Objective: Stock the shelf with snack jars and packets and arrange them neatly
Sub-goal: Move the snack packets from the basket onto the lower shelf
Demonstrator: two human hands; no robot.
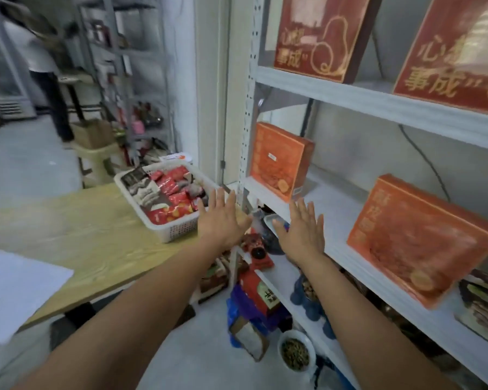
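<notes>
Left hand (223, 220) and right hand (303, 235): each grip apart, fingers spread flat, holding nothing. Red snack packets (175, 190) lie in the white plastic basket (175, 230) on the pale wooden worktop (82, 226), beside the white metal shelf (335, 204).

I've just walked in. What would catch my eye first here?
Two bare arms reach forward mid-frame, the left hand and right hand open and holding nothing. On the white shelf at right sit bright orange boxes, with big red boxes on the level above. Left of the hands, a white basket of red packets sits on a wooden table.
</notes>
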